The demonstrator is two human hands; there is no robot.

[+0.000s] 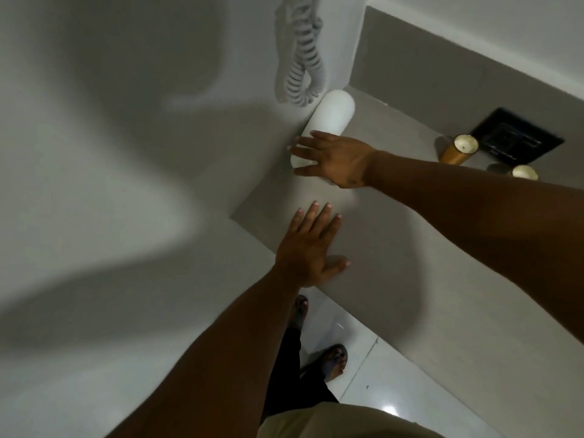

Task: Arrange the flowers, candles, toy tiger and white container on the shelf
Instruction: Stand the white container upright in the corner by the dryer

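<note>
A tall white container [331, 116] with a rounded top stands in the far left corner of the grey shelf [379, 222], against the white wall. My right hand [331, 159] reaches across from the right and wraps its fingers around the container's lower part. Nearer me, my left hand [311, 245] lies flat at the shelf's front left edge, fingers apart and holding nothing. Two candles stand at the right: a gold-sided one [459, 148] and a darker one [521, 172] just in front of it. No flowers or toy tiger show.
A white coiled cord [303, 64] hangs on the wall just above the container. A black rectangular object [518, 139] lies on the shelf behind the candles. Below the shelf's front edge are a glossy white floor [379, 374] and my sandalled feet.
</note>
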